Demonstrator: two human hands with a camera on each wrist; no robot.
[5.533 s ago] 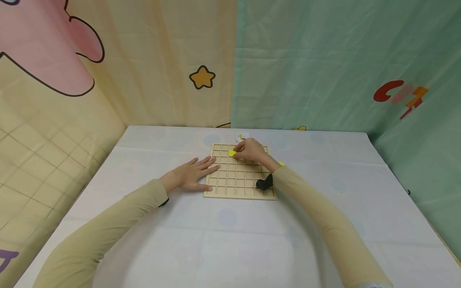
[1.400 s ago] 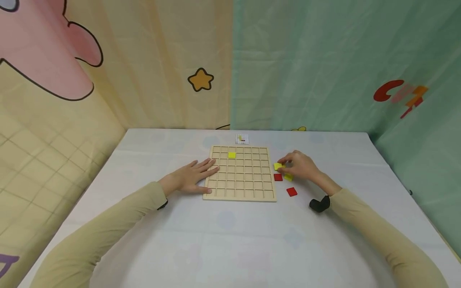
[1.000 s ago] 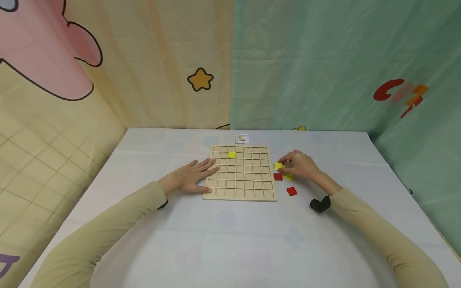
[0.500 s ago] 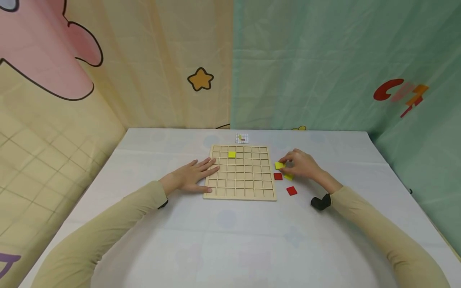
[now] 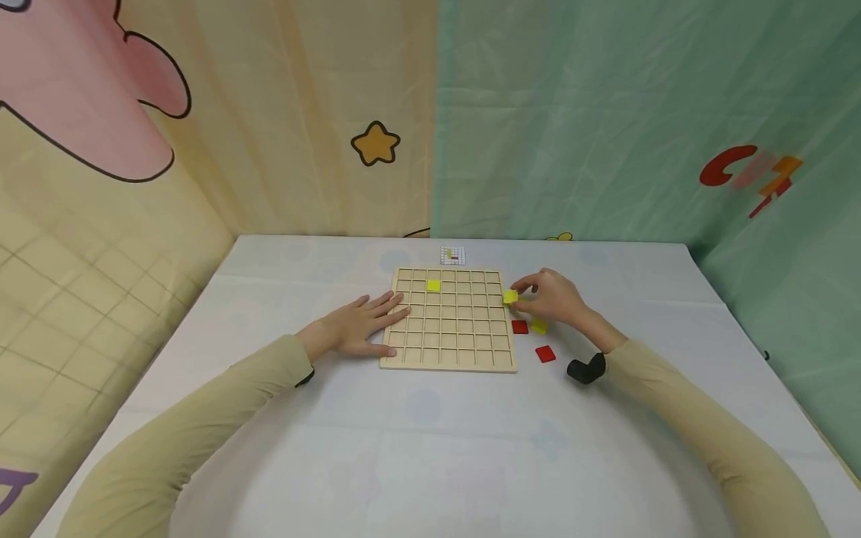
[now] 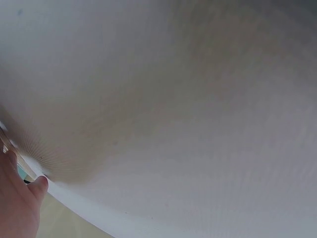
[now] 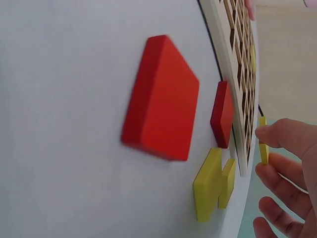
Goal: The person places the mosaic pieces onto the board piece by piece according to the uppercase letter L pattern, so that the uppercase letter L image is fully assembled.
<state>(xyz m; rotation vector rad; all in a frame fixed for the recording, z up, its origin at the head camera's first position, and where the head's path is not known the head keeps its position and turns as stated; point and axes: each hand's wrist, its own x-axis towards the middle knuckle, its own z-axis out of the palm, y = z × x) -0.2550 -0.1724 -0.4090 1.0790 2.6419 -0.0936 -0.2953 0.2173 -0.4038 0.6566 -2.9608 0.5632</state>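
Observation:
My right hand [image 5: 553, 295] pinches a small square yellow tile [image 5: 510, 297] between thumb and fingertip, over the right edge of the wooden grid board [image 5: 464, 368]. In the right wrist view the held tile [image 7: 263, 141] is on edge, raised off the tabletop. Spread fingers of my left hand [image 5: 356, 326] rest on the board's left edge; only part of this hand [image 6: 20, 198] shows in the left wrist view. Another yellow tile [image 5: 433, 285] lies in a cell of the second row from the back.
Beside the board's right edge lie two red tiles [image 7: 166, 101] and two more yellow tiles [image 7: 208, 184] on the white-covered table [image 5: 430, 448]. A small printed grid card [image 5: 453, 255] lies just behind the board. Curtains with cartoon prints hang behind the table.
My right hand earlier left the board, where a yellow tile now lies in a cell. In the last half second it lifted another yellow tile leftward to the board's edge. My left hand stayed put.

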